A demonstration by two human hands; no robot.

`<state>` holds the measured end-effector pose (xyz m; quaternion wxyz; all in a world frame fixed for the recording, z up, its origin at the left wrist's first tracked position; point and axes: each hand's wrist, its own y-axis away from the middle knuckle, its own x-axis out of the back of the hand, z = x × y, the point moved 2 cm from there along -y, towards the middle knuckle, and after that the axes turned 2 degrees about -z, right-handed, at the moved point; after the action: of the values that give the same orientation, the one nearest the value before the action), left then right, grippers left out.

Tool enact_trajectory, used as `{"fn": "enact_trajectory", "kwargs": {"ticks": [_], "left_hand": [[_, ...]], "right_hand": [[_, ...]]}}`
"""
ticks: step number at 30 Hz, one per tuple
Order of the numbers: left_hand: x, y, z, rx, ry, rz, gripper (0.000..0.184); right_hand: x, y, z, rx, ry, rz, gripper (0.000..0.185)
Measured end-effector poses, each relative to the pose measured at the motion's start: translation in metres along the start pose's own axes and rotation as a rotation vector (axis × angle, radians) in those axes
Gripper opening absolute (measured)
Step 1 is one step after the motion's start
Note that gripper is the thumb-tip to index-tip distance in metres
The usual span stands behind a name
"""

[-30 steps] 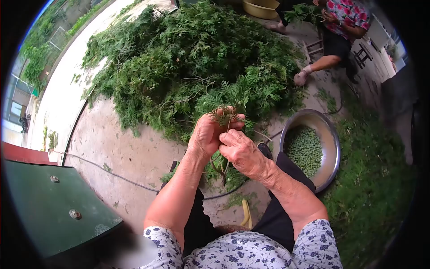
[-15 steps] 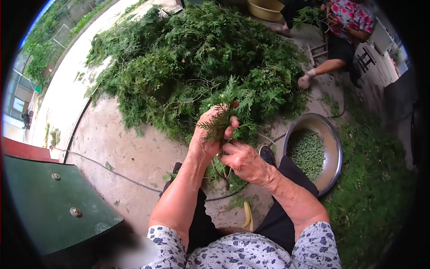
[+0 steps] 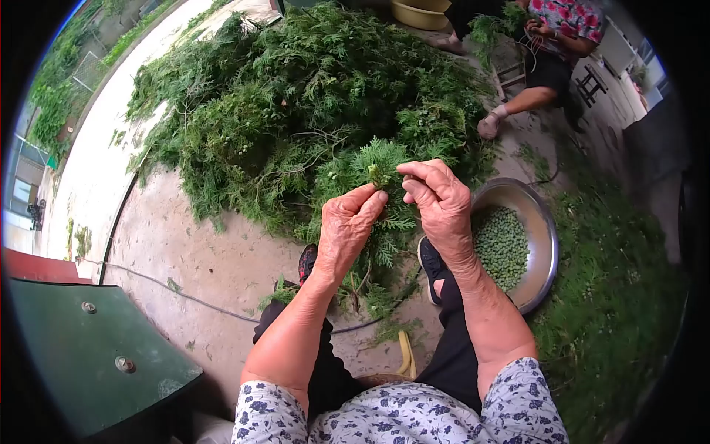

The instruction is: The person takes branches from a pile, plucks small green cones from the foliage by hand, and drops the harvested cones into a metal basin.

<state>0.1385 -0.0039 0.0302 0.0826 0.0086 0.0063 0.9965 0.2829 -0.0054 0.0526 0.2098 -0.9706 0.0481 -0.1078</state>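
My left hand (image 3: 349,226) pinches a green conifer sprig (image 3: 379,172) between thumb and forefinger, held up before me. Small pale-green cones show at the sprig's top. Just right of it, my right hand (image 3: 441,203) has curled fingers, with thumb and forefinger tips slightly apart at the sprig's edge; nothing shows between them. Beyond both hands lies a large heap of cut conifer branches (image 3: 288,111). A metal basin (image 3: 546,244) stands by my right leg, holding many small round green cones (image 3: 501,248).
Stripped greenery (image 3: 606,311) covers the ground at right. A dark cable (image 3: 200,300) crosses the concrete. The green metal panel (image 3: 96,348) is at left. Another person (image 3: 566,37) sits at the upper right, holding a branch, near a yellow basin (image 3: 421,13).
My right hand has moved up and right, away from my left hand, and its grip has loosened. The sprig now stands upright in my left fingertips. The other person's branch has shifted left.
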Motion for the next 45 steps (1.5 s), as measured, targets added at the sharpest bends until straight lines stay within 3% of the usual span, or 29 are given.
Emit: {"fn": "enact_trajectory", "kwargs": {"ticks": [2,7,10,13,15,16,18,21,25,26,27,30,37,39,40,42,45], "left_hand": [[0.001,-0.001,-0.006,-0.007,-0.057,-0.031,0.022],[0.004,0.001,-0.006,0.070,-0.111,-0.069,0.018],[0.001,-0.001,-0.014,0.120,0.238,-0.026,0.014],[0.001,-0.002,-0.010,0.109,0.227,0.005,0.014],[0.001,-0.001,-0.013,0.081,0.155,0.004,0.016],[0.001,0.000,-0.012,0.064,0.142,0.032,0.017],[0.002,0.000,-0.008,0.047,0.130,0.061,0.019],[0.004,0.001,-0.002,0.005,-0.071,0.045,0.018],[-0.002,0.000,-0.009,-0.053,-0.318,0.047,0.021],[-0.005,0.001,-0.009,-0.097,-0.341,0.066,0.020],[-0.006,0.002,-0.008,-0.142,-0.365,0.084,0.018],[-0.008,0.001,-0.003,-0.108,-0.371,0.029,0.017],[-0.003,0.001,-0.005,-0.054,-0.219,0.014,0.016],[-0.002,0.001,-0.007,0.041,-0.051,0.003,0.014],[-0.002,-0.002,-0.014,0.083,0.168,-0.009,0.013],[-0.002,-0.002,-0.013,0.101,0.217,-0.006,0.015],[0.002,-0.002,-0.006,0.193,0.478,0.017,0.017]], "right_hand": [[-0.005,0.001,0.008,-0.049,0.025,-0.120,0.021],[-0.006,0.002,0.017,-0.032,0.079,-0.130,0.020],[-0.007,0.003,0.013,-0.200,0.001,-0.175,0.018],[-0.008,0.006,0.019,-0.211,-0.024,-0.162,0.016],[-0.006,0.007,0.029,-0.420,-0.279,-0.240,0.014],[-0.002,0.006,0.029,-0.419,-0.280,-0.239,0.014],[0.003,0.005,0.031,-0.643,-0.862,-0.213,0.014],[0.010,-0.003,0.020,-0.568,-0.969,-0.059,0.014],[0.017,-0.005,0.017,-0.535,-0.828,-0.125,0.019],[0.015,-0.003,0.014,-0.537,-0.573,-0.134,0.020],[0.011,-0.003,0.015,-0.397,-0.274,-0.135,0.020],[0.002,0.000,0.017,-0.335,-0.033,-0.178,0.019],[-0.003,0.008,0.019,-0.419,-0.160,-0.135,0.016],[-0.001,0.009,0.023,-0.624,-0.473,-0.163,0.012],[0.001,0.008,0.024,-0.627,-0.473,-0.161,0.012],[0.009,0.006,0.027,-0.692,-0.652,-0.150,0.012],[0.047,-0.002,0.043,-0.560,-0.377,-0.073,0.011]]}}
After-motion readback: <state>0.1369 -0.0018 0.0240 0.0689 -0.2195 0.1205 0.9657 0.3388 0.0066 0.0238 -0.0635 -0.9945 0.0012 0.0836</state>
